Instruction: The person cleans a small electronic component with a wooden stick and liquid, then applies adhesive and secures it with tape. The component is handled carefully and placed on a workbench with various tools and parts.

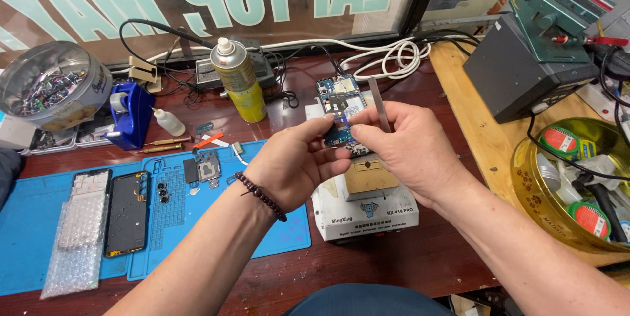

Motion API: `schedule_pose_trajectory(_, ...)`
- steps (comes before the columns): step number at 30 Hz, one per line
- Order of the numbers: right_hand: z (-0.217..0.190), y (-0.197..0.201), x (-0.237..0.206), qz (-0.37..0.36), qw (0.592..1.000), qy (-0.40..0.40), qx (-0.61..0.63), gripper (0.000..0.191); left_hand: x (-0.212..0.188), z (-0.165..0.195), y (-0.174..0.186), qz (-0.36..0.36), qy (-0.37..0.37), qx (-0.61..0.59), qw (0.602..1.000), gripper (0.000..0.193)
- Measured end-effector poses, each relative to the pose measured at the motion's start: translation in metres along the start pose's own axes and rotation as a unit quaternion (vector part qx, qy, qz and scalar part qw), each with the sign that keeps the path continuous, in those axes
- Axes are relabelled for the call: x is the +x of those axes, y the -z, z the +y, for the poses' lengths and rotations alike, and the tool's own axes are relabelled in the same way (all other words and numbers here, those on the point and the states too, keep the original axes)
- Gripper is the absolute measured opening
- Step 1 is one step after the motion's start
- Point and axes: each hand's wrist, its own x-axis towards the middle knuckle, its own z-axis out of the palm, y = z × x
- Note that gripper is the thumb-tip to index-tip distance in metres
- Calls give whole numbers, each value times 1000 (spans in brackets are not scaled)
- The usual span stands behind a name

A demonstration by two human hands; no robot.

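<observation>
While a bubble-wrap strip (73, 237), a black phone frame (126, 214) and small loose parts lie on the blue mat (216, 231) at the left of the counter (367, 270), the left hand (292, 162) pinches the lower left edge of a circuit board (341, 109) with closed fingers (321, 126). The board stands upright between both hands, above a white heating station (364, 208). The right hand (407, 148) grips a thin metal tool (379, 103), its fingers closed against the board's right edge. A yellow bowl (525, 178) sits far right.
</observation>
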Motion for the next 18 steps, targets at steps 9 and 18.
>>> schedule_pose_trajectory(9,10,21,4,1,1000,-6,-23,15,10,-13,-11,32,9,38,999,20)
schedule_pose_trajectory(18,18,52,15,66,998,22,2,55,24,-29,-12,39,5,-11,999,15)
